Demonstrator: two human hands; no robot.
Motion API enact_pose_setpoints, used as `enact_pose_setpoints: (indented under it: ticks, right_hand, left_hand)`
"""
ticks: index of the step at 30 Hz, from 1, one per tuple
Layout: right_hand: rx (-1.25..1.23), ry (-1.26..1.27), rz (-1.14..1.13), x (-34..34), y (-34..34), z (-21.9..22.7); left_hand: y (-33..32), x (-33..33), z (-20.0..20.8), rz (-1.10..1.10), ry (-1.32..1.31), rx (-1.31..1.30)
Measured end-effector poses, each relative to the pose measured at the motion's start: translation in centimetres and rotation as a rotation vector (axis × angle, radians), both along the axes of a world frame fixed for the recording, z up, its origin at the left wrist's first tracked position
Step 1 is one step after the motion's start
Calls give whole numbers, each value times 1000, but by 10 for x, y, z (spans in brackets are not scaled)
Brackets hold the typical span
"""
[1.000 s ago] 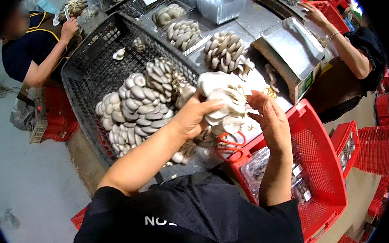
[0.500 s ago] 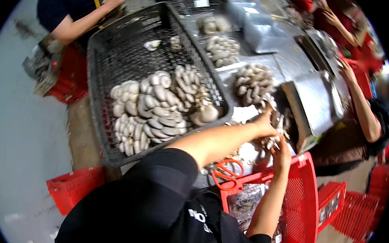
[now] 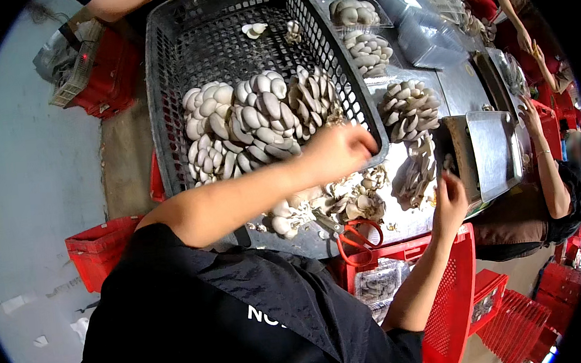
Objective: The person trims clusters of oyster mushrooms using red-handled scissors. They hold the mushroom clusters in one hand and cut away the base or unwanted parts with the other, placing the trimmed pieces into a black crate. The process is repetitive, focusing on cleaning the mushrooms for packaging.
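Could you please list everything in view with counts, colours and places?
Table: one, grey metal, centre.
Mesh crate: one, black, left of centre.
Mushroom clusters: several, grey-white, crate and table.
Filled trays: two, clear, right of the crate.
Stacked trays: several, clear, upper right.
Scissors: one pair, red handles, near table edge.
Scale: one, silver, right.
Plastic crates: several, red, near table edge and floor.
Other people: at least three, dark clothing, picture edges.
Own top: one, black, bottom.
Left hand: one, bare, over crate's near right corner.
Right hand: one, bare, beside the scale.

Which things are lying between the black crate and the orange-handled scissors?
A heap of pale mushrooms lies on the table between the black crate and the scissors, shown in the head view.
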State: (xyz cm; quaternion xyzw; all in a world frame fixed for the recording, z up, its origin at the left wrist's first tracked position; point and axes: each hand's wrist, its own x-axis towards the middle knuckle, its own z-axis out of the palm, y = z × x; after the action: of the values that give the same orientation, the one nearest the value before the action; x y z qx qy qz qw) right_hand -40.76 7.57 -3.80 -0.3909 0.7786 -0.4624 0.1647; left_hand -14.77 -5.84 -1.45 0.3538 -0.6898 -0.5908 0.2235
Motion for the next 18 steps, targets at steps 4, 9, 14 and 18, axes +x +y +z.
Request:
enact_pose_setpoints:
  ticks: [4,9,14,18]
  right_hand:
    - [-61,137,503,101,-106,63]
    - [728,950,814,168,-197,9]
    - [767,939,669,176,-196,-19]
    - [721,982,775,183,-195,-6]
  left_hand:
    - [-48,47,-34,399,203,711]
    - [-47,65,-30,400,409,716]
    - [-52,104,-7,482,590,584]
    - [-63,118,-4,578,712,553]
